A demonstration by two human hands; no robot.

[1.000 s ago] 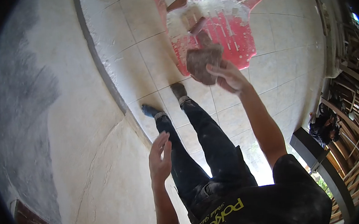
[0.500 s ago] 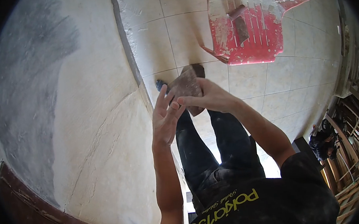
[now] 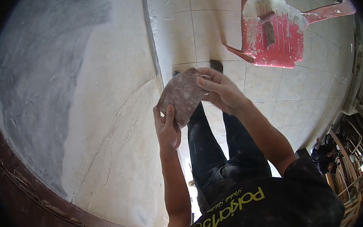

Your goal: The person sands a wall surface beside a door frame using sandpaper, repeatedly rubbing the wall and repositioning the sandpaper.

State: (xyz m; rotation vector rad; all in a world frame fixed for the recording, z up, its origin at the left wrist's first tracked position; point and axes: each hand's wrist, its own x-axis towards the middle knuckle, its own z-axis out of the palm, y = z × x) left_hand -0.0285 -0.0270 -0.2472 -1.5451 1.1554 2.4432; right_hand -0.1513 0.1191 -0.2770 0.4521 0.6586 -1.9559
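A brown, dust-speckled sheet of sandpaper (image 3: 182,97) is stretched between my two hands, slightly bent, in front of my legs. My left hand (image 3: 168,126) pinches its lower left edge, thumb lying on the near face. At the upper right edge, my right hand (image 3: 222,91) grips the sheet between thumb and fingers. The fingers behind the sheet are partly hidden.
To the left rises a wall (image 3: 117,105) with a grey patch and cracked, pale plaster. A red plastic chair (image 3: 285,56), splashed white, stands ahead on the tiles with brown pieces (image 3: 269,34) on its seat. Wooden boards (image 3: 351,160) and a person (image 3: 323,155) are at right.
My left hand, earlier spread beside the sheet, now grips its edge. The sandpaper has been turned and opened out flatter towards me. The view has shifted, moving the chair rightward.
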